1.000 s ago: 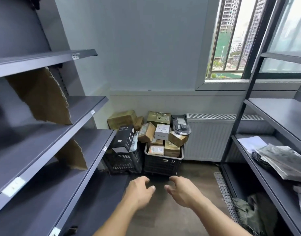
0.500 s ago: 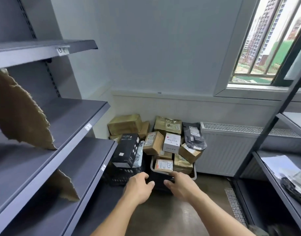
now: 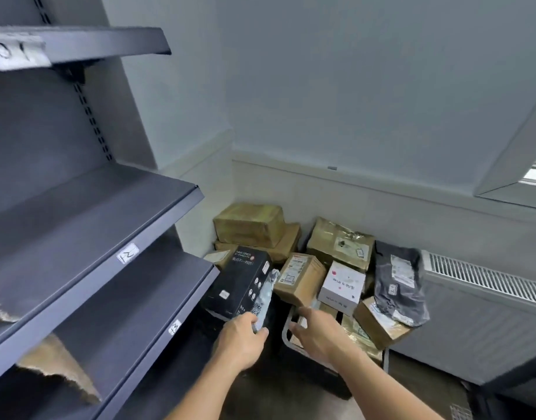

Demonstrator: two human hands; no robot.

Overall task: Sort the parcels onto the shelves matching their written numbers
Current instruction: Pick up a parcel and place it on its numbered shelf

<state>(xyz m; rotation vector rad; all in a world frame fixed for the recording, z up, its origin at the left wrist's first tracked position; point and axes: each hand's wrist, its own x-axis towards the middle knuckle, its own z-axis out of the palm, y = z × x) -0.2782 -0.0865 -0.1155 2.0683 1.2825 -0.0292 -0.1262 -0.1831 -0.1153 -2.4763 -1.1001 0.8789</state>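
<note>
Parcels are heaped in the corner on two floor crates. A black hair-dryer box leans on the left one, with a silver-grey poly bag against its right side. Beside them lie a small brown box, a white box and a dark grey poly bag. My left hand touches the lower end of the silver-grey bag, fingers loosely curled. My right hand reaches over the rim of the right crate with fingers spread, holding nothing. Shelf edges carry labels "2" and "3".
Dark grey shelving fills the left, with torn cardboard on a lower shelf and a "01" label on the top edge. Larger brown boxes stand against the wall. A white radiator runs along the right.
I have come closer to the parcel heap and both hands have moved forward. The left hand now reaches the silver-grey bag and the right hand is over the crate.
</note>
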